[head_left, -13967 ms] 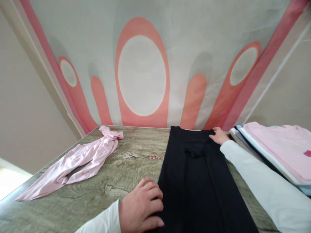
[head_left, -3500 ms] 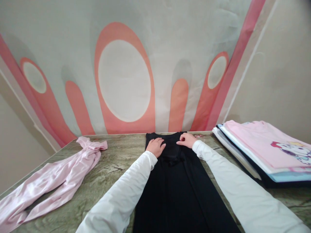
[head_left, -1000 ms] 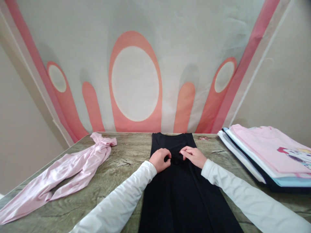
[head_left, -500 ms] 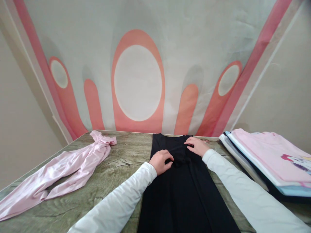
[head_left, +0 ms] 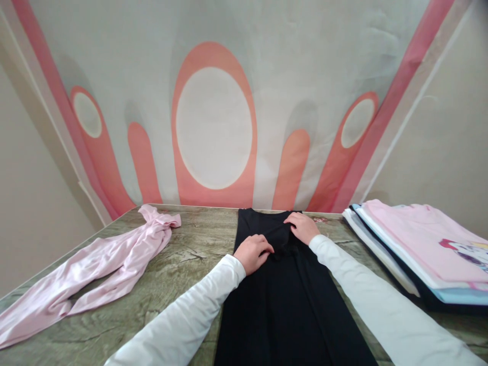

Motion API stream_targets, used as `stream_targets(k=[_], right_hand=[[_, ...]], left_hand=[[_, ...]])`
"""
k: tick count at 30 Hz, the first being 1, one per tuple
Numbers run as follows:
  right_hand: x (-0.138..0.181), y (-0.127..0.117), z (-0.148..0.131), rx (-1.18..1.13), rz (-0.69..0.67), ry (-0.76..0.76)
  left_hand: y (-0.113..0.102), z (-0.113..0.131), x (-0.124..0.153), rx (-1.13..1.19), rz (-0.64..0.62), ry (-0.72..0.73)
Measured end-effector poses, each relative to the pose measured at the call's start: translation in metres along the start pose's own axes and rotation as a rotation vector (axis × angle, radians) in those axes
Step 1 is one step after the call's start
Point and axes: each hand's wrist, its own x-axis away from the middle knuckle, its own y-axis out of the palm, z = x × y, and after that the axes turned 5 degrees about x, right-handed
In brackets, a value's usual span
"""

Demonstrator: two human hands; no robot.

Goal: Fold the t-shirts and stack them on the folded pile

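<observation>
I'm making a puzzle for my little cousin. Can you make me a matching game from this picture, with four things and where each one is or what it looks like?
Things
1. black garment
2. pink garment
3. pile of folded clothes
4. right hand

Clues
A. on the left side of the table
B. coming out of a white sleeve
C. in the middle, between the other clothes
D. stacked up on the right

Right pairs: 1-C, 2-A, 3-D, 4-B
</observation>
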Motion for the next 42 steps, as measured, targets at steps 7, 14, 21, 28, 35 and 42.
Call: stream_targets(k=[7,14,21,28,35,42], right_hand=[[0.004,0.013,0.003,0.013,0.026,0.179],[0.005,0.007,0.001,0.019,0.092,0.081],[0.009,0.012,0.009,-0.004,0.005,0.073],[-0.005,-0.012,-0.018,-0.231,-0.070,-0.015],[-0.027,-0.006,-0.063,-0.523,-0.366,-0.259],[-0.050,0.003,-0.023,-0.136,-0.258,-0.003]], left_hand=[[0.000,0.001,-0.001,0.073,0.020,0.034],[0.002,0.003,0.001,0.163,-0.087,0.034],[-0.003,0.002,0.001,0.105,-0.230,0.099],[-0.006,0.006,0.004,0.106,-0.227,0.129],[-0.006,0.006,0.004,0.124,-0.207,0.179],[-0.007,0.005,0.006,0.135,-0.234,0.152]])
